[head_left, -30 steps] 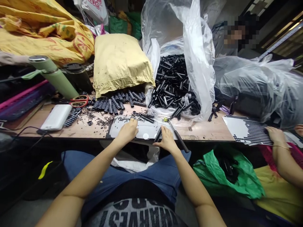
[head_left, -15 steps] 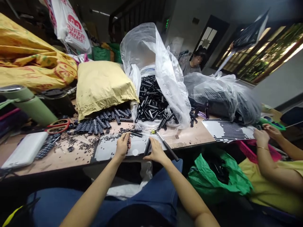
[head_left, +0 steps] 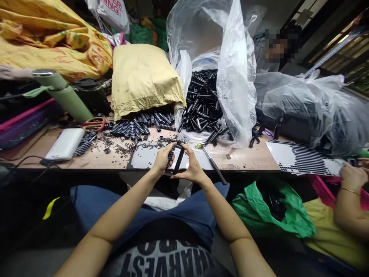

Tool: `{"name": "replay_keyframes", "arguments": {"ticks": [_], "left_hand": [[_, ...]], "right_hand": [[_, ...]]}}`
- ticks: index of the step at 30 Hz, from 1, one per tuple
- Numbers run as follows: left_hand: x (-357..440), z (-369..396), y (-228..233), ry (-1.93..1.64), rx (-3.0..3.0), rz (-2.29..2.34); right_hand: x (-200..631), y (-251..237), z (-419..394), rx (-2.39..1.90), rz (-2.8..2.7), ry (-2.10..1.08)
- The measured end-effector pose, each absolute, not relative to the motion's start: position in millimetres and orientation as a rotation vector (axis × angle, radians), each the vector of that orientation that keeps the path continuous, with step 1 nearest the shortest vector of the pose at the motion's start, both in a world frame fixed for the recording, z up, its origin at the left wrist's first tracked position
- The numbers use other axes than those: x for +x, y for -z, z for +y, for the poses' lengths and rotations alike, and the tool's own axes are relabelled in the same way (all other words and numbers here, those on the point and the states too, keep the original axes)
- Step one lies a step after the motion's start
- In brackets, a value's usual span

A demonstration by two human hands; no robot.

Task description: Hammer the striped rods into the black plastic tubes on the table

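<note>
My left hand (head_left: 163, 160) is closed around a black tube with rows of pale dots (head_left: 169, 159), partly hidden by the fingers. Between the thumb and fingertips of my right hand (head_left: 190, 164) is a plain black tube (head_left: 179, 159), tilted, its upper end close to my left fingertips. Both hands are above a white sheet (head_left: 142, 154) at the table edge, strewn with tiny black bits. To the right lies a tool with a dark handle (head_left: 215, 166) and a yellow part. Beyond, several dotted black tubes (head_left: 135, 130) lie in a pile.
A clear plastic bag (head_left: 236, 84) spills black tubes (head_left: 201, 104). Left of it sits a yellow sack (head_left: 144, 80). Red-handled scissors (head_left: 94, 124), a white box-like device (head_left: 65, 144) and a green bottle (head_left: 67, 98) stand leftward. A co-worker's hand (head_left: 354, 173) is at far right.
My hands have come together, bringing the plain tube from the right over to my left fingertips. The camera view has tilted down and turned left.
</note>
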State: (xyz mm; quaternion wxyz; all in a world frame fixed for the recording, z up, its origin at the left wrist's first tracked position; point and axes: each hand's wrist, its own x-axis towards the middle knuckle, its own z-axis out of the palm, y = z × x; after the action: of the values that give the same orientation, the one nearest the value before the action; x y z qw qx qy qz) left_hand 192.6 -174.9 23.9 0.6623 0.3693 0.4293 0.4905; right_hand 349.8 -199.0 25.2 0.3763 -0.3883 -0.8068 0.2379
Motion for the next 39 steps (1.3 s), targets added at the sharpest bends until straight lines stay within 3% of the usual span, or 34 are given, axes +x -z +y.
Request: {"name": "replay_keyframes", "arguments": {"ticks": [13,27,33,36,39], "left_hand": [[204,-180,-41,-0.995,0.619,1.026],[207,-172,-23,-0.9,0.715,1.088],[209,-172,14,-1.012,1.726,1.312],[207,-173,31,-0.818,2.252,1.285],[198,-169,38,-0.601,2.542,1.209]], "right_hand": [[344,-13,-196,-0.871,-2.004,-0.818],[338,-1,-199,-1.041,-1.81,-0.983],[334,28,-191,-1.285,-1.797,-0.763],[355,36,-193,-1.424,-1.926,-0.644],[398,32,-200,-1.9,-1.803,-0.267]]}}
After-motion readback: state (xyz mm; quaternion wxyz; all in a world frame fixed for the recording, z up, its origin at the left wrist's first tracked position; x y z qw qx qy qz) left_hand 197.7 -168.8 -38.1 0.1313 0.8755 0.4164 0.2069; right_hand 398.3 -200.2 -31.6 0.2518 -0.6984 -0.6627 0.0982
